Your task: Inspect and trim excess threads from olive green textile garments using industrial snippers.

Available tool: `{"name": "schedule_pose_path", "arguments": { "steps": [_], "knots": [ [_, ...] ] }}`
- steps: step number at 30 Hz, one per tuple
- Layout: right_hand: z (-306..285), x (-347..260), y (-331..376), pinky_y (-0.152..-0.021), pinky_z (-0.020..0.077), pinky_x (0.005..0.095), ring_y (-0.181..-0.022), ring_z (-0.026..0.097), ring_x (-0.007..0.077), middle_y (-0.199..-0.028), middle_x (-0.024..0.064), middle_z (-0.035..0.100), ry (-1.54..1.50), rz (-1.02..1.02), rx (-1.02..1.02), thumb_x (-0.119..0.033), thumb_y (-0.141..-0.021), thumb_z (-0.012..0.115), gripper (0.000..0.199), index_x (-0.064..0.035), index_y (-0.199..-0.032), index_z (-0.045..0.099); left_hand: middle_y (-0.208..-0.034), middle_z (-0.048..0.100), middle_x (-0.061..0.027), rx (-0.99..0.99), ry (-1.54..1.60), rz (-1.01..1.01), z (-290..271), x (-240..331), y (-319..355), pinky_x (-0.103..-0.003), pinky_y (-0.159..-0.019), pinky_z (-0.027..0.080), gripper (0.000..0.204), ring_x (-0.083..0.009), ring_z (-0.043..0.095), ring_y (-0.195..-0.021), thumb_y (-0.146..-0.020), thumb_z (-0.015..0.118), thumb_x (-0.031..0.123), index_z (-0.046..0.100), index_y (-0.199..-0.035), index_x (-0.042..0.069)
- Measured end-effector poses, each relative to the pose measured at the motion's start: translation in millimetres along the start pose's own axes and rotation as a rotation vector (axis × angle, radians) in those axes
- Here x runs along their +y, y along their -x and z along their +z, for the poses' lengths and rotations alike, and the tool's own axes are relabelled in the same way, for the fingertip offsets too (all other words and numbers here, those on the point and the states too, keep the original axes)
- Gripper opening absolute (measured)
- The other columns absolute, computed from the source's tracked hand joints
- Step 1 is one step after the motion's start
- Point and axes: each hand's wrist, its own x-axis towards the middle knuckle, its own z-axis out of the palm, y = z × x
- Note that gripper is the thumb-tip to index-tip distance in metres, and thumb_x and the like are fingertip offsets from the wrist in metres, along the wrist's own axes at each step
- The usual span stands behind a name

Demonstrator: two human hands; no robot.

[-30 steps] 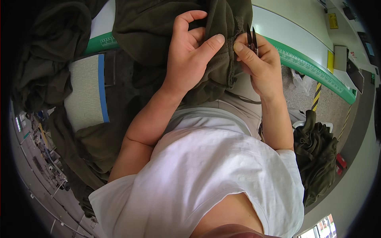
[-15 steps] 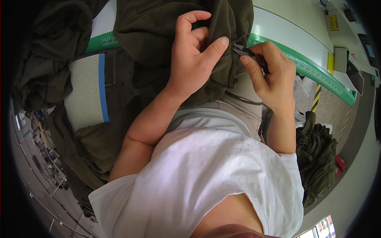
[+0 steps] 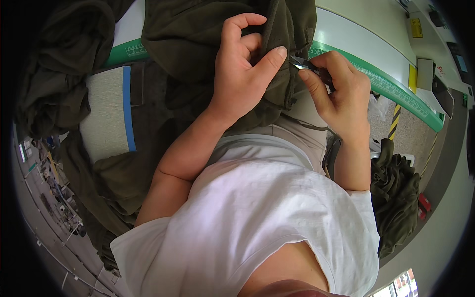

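My left hand pinches a fold of a dark olive garment between thumb and fingers, near the table's front edge. The cloth spreads over the table and hangs toward my lap. In my right hand is a pair of dark thread snips, held between thumb and curled fingers. Their metal tips point left, right beside the garment's edge and close to my left thumb. Whether the blades touch the cloth or a thread is too small to tell.
A green measuring strip runs along the front edge of the white table. More olive garments lie heaped at the left, and another pile is at my right. A pale, blue-edged panel stands left of my arm.
Both hands have shifted very slightly to the right. The snips stay at the garment's edge, and the left hand keeps its hold on the cloth.
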Motion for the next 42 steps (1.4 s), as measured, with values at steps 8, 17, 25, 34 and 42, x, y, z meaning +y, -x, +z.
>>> {"name": "schedule_pose_path", "arguments": {
  "steps": [8, 17, 25, 34, 42],
  "knots": [
    [-2, 0, 0, -0.049, 0.0431, 0.0256, -0.055, 0.059, 0.0168, -0.067, 0.0099, 0.060, 0.000, 0.001, -0.019, -0.010, -0.079, 0.073, 0.020, 0.0018, -0.083, 0.057, -0.079, 0.060, -0.0048, -0.007, -0.020, 0.003, -1, -2, 0, -0.018, -0.058, 0.042, 0.043, -0.0035, 0.051, -0.066, -0.086, 0.061, -0.001, 0.035, -0.120, 0.002],
    [0, 14, -4, -0.047, 0.0364, 0.0234, -0.051, 0.047, 0.0109, -0.062, 0.0052, 0.054, -0.152, -0.011, -0.086, -0.010, -0.079, 0.072, 0.020, 0.0008, -0.081, 0.055, -0.081, 0.062, -0.0059, -0.024, -0.019, 0.007, -1, -4, -1, -0.018, -0.060, 0.043, 0.042, -0.0043, 0.053, -0.068, -0.086, 0.061, 0.000, 0.035, -0.120, 0.002],
    [6, 21, -2, -0.050, 0.0289, 0.0211, -0.055, 0.036, 0.0066, -0.065, 0.0005, 0.048, -0.496, 0.086, -0.093, -0.013, -0.079, 0.073, 0.022, -0.0007, -0.081, 0.056, -0.083, 0.063, -0.0071, -0.029, 0.010, -0.018, -3, -3, 0, -0.018, -0.063, 0.043, 0.043, -0.0049, 0.054, -0.071, -0.086, 0.060, -0.001, 0.035, -0.120, 0.002],
    [24, 21, -20, -0.058, 0.0356, 0.0219, -0.067, 0.045, 0.0068, -0.076, -0.0011, 0.053, -0.418, -0.100, 0.085, -0.010, -0.077, 0.073, 0.019, -0.0004, -0.085, 0.058, -0.083, 0.062, -0.0069, -0.056, -0.015, 0.041, 1, -5, 3, -0.018, -0.063, 0.042, 0.043, -0.0050, 0.054, -0.072, -0.087, 0.058, -0.004, 0.033, -0.122, 0.002],
    [48, 18, -27, -0.064, 0.0414, 0.0229, -0.072, 0.051, 0.0080, -0.083, -0.0002, 0.060, -0.434, -0.006, 0.193, -0.006, -0.084, 0.067, 0.010, -0.0006, -0.089, 0.061, -0.083, 0.058, -0.0053, -0.036, -0.073, 0.178, 0, -3, 3, -0.018, -0.063, 0.040, 0.043, -0.0042, 0.050, -0.072, -0.088, 0.056, -0.004, 0.033, -0.123, 0.002]
  ]
}}
